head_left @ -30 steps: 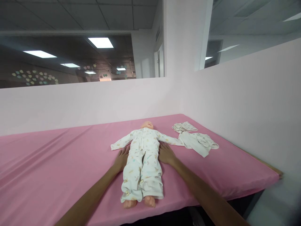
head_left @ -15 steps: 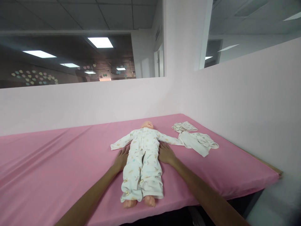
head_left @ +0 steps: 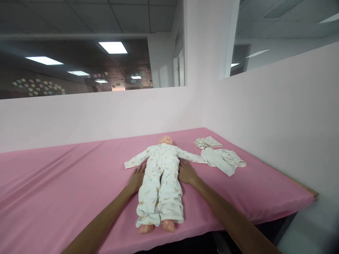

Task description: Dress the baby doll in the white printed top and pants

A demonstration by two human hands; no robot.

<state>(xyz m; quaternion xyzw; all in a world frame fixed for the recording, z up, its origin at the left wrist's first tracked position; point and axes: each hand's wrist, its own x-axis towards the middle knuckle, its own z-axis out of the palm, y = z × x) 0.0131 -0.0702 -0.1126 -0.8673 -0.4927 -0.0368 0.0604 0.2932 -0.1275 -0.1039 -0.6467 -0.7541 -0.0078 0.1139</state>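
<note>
A baby doll [head_left: 161, 183] in a white printed sleepsuit lies on its back on the pink mat [head_left: 66, 190], head toward the far wall, bare feet near the front edge. My left hand [head_left: 137, 177] lies flat on the mat against the doll's left side, fingers stretched out. My right hand [head_left: 186, 171] lies flat against the other side at the waist, fingers extended toward the doll's sleeve. Neither hand holds anything.
A crumpled white garment [head_left: 224, 160] and a small folded printed cloth [head_left: 207, 142] lie on the mat to the right of the doll. Pale pink partition walls stand behind and to the right. The mat's front edge runs just below the doll's feet.
</note>
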